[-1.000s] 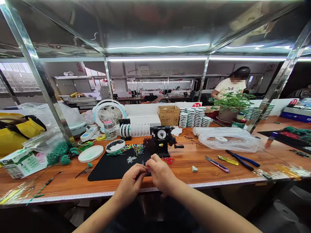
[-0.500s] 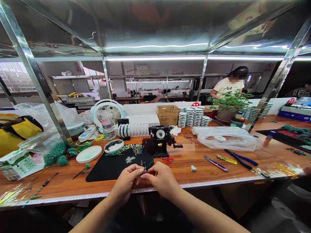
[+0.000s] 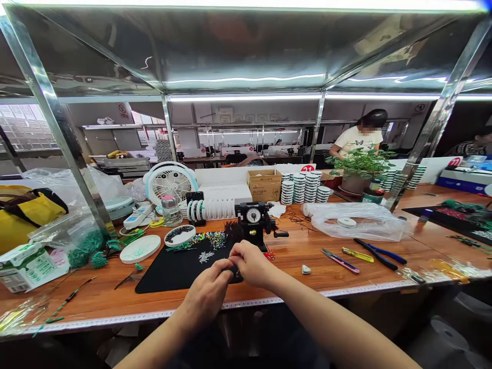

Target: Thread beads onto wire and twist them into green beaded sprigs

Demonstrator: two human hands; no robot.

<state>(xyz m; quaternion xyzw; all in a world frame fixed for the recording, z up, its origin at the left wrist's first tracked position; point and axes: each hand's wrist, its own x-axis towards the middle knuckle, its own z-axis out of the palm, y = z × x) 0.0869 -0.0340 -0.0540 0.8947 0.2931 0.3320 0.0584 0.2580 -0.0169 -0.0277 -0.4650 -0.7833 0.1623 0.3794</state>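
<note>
The left hand and right hand have closed together since the earlier frame, and the thin beaded wire seen between them is now hidden. Both hands curl inward, pinched on something small over the black mat; its form is hidden. Beyond the mat stand a dial-faced winder and scattered coloured beads, just ahead of the right hand. Nearer the person, the mat ends at a strip of wooden bench, edged by a measuring tape.
</note>
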